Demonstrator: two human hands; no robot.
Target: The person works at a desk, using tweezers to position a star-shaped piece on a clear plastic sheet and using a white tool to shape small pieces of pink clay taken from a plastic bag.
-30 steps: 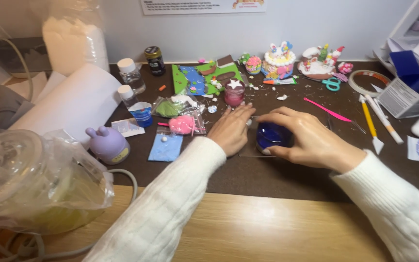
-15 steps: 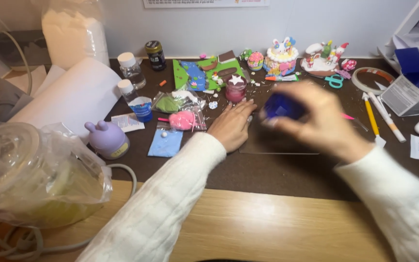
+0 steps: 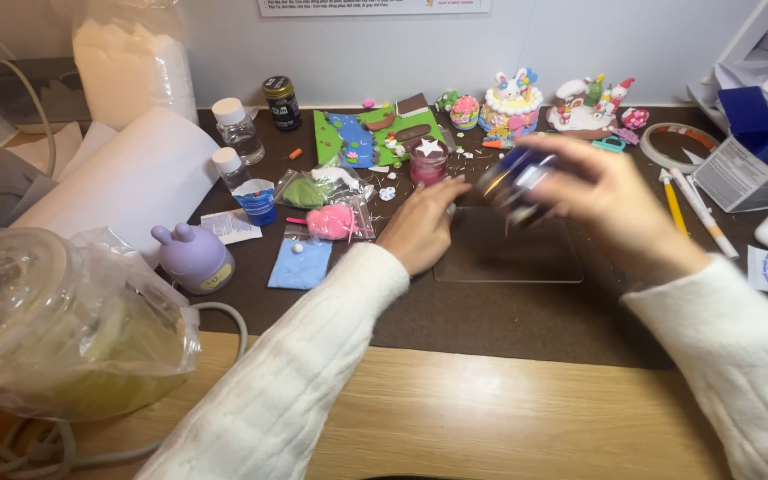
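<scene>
My right hand (image 3: 602,200) is lifted above the table and blurred, its fingers closed around a dark blue lump of clay (image 3: 513,182). Below it lies a clear plastic sheet (image 3: 508,253) on the dark brown mat (image 3: 491,320). My left hand (image 3: 421,228) rests palm down at the sheet's left edge, fingers together, holding nothing. Just left of it sit a bag of pink clay (image 3: 331,220), a bag of green clay (image 3: 308,190) and a flat light blue piece (image 3: 300,263). A small pink clay figure with a white star (image 3: 428,160) stands beyond my left hand.
Clay models line the back: a green and blue scene (image 3: 357,135), a bunny cake (image 3: 510,102), small figures (image 3: 593,102). A purple bunny-eared jar (image 3: 193,256), small bottles (image 3: 237,129), a paper roll (image 3: 126,182), a bagged container (image 3: 55,324), tape ring (image 3: 677,147), pens (image 3: 691,209) and boxes (image 3: 744,164) surround the mat.
My right hand picked the blue clay up off the plastic sheet and raised it, moving up and to the right. My left hand stayed flat at the sheet's edge.
</scene>
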